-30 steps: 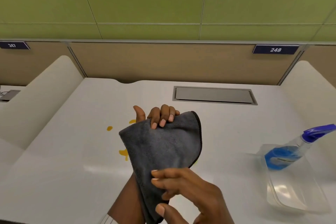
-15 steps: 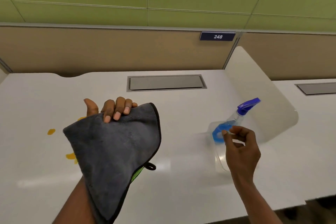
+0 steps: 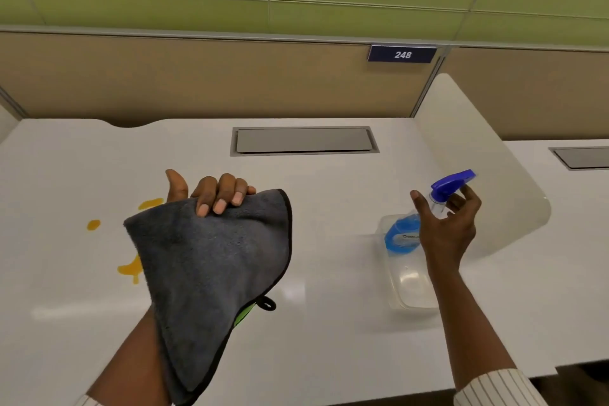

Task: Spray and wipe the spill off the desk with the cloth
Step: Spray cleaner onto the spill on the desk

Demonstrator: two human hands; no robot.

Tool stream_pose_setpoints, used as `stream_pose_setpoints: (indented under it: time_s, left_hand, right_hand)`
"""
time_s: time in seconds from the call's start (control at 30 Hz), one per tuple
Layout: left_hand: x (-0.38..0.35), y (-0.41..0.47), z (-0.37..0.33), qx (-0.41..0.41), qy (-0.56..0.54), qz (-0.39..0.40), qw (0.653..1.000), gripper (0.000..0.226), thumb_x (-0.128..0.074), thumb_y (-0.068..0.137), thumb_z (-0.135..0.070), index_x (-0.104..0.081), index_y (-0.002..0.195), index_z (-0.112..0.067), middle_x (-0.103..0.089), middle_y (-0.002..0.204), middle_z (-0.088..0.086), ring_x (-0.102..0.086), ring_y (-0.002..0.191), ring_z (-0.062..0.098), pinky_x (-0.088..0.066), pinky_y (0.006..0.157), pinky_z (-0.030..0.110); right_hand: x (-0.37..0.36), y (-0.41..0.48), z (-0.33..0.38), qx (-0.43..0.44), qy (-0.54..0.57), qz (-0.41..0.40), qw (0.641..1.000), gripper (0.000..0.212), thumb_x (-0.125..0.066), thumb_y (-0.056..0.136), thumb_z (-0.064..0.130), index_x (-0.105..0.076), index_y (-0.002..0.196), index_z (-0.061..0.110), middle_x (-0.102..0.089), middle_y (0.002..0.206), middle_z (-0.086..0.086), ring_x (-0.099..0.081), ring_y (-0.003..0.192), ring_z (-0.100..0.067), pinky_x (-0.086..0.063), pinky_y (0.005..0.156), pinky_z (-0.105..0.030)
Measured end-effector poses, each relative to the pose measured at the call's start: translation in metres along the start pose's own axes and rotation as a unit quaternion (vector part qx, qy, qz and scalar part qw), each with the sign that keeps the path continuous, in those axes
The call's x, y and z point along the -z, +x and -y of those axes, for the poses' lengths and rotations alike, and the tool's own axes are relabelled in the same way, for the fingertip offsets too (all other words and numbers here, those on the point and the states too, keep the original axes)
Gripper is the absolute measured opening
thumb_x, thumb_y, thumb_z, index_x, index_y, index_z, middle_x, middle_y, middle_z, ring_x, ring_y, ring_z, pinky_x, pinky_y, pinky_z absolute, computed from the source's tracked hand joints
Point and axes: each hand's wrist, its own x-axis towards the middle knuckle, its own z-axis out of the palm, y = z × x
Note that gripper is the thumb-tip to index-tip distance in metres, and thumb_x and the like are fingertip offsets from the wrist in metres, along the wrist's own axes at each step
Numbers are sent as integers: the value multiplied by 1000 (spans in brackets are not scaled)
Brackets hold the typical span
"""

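Right now the right hand is spread around the spray bottle neck, not yet closed; the bottle leans in a clear tub, nozzle up-right. The left hand pinches the grey cloth beside the orange spill.

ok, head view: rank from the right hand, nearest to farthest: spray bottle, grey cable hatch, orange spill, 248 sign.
From the right hand:
1. Clear spray bottle with blue liquid and blue trigger: at the fingers, in a clear tub.
2. Grey rectangular cable hatch: up-left, back of desk.
3. Navy 248 sign: on the partition behind.
4. Orange spill: far left, beyond the cloth.
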Motion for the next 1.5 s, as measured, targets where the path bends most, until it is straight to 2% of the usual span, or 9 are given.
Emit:
stream_pose_setpoints:
  time_s: [0.07,0.37,0.57,0.73,0.83,0.93,1.1,1.33,1.5]
  left_hand:
    - [-5,-6,2,-7,23,106,994,84,-27,104,-68,-70,64,-7,-65,73,9,-61,83,29,-33,106,45]
    - [-11,-10,-8,-11,53,92,994,101,5,95,-69,-75,61,-19,-69,71,-1,-66,81,18,-48,103,38]
    - [-3,-17,-22,-55,33,80,995,91,-9,99,-71,-75,65,-18,-70,74,-1,-65,84,19,-43,105,39]
    - [1,-31,-31,-96,17,68,993,78,-28,104,-67,-75,72,-14,-70,81,3,-64,90,23,-42,109,41]
    - [3,-36,-42,-122,22,49,991,76,-30,103,-67,-75,70,-15,-70,79,3,-65,89,22,-42,108,41]
    - [6,-39,-55,-140,21,37,989,77,-30,103,-67,-75,68,-16,-70,77,2,-66,87,21,-45,107,40]
    - [11,-45,-75,-165,18,21,986,74,-34,103,-66,-74,66,-16,-69,75,1,-66,84,21,-46,105,39]
    - [22,-54,-97,-172,39,-1,984,79,-27,99,-68,-74,61,-17,-70,70,0,-68,81,19,-51,101,37]
    - [30,-61,-110,-193,68,-18,979,65,-55,93,-67,-72,53,-19,-68,64,-1,-69,74,17,-55,95,35]
  right_hand:
    - [-5,3,-2,-1,1,0,1000,86,-89,79,45,-42,145,15,-67,131,-12,-64,112,-20,-52,96,-34]
    - [-19,14,-6,28,11,31,999,51,-61,103,35,-37,146,21,-59,125,5,-58,99,-12,-53,94,-39]
    - [-7,17,16,107,14,46,993,38,-56,103,44,-40,138,42,-58,141,10,-56,92,0,-50,88,-37]
    - [13,26,61,116,36,108,987,66,-56,96,70,-48,145,26,-63,140,-1,-64,116,-20,-53,105,-41]
    - [16,5,101,160,109,172,966,64,-67,96,59,-53,140,16,-67,127,-4,-67,106,-15,-59,90,-31]
    - [2,-34,148,128,102,288,943,95,-59,78,88,-56,128,8,-66,106,-17,-65,84,-19,-59,89,-46]
    - [-21,-131,197,200,201,451,846,23,-67,94,50,-69,107,31,-74,92,10,-65,69,-19,-58,63,-25]
    - [-53,-200,223,161,217,622,735,18,-71,83,47,-76,95,36,-74,89,-2,-67,69,-17,-58,60,-31]
    - [-64,-217,232,197,143,623,744,80,-62,72,90,-70,83,11,-63,70,-10,-56,62,-35,-50,61,-56]
